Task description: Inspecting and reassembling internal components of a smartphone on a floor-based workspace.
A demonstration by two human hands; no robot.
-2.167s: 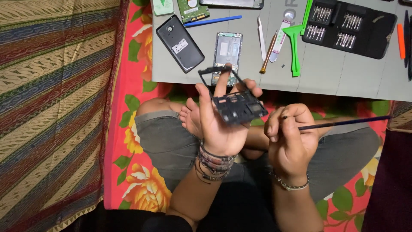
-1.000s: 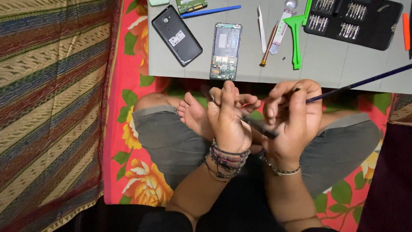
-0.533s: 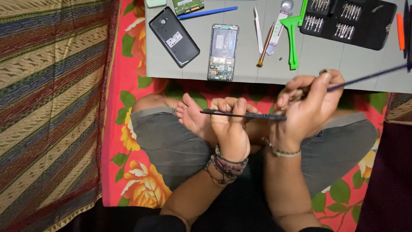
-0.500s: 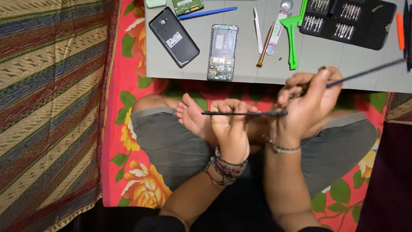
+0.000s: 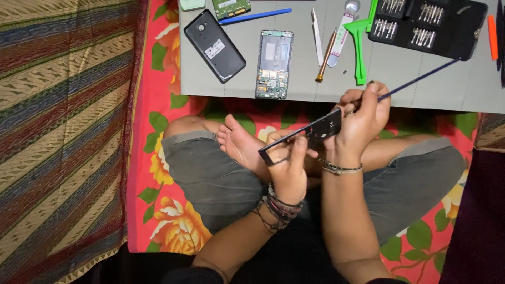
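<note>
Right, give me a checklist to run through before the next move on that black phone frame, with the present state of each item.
1. Frame held at both ends: ok. The left hand grips the lower end of the black phone frame and the right hand grips the upper end.
2. Thin blue tool in hand: ok, held in the right hand, its long end pointing out over the grey mat.
3. Tool tip on the frame: cannot tell, the fingers hide it.
4. Opened phone body safely parked: ok, flat on the mat, clear of both hands.
5. Black back cover parked: ok, flat on the mat.
6. Screwdriver bit case within view: ok, open on the mat.
</note>
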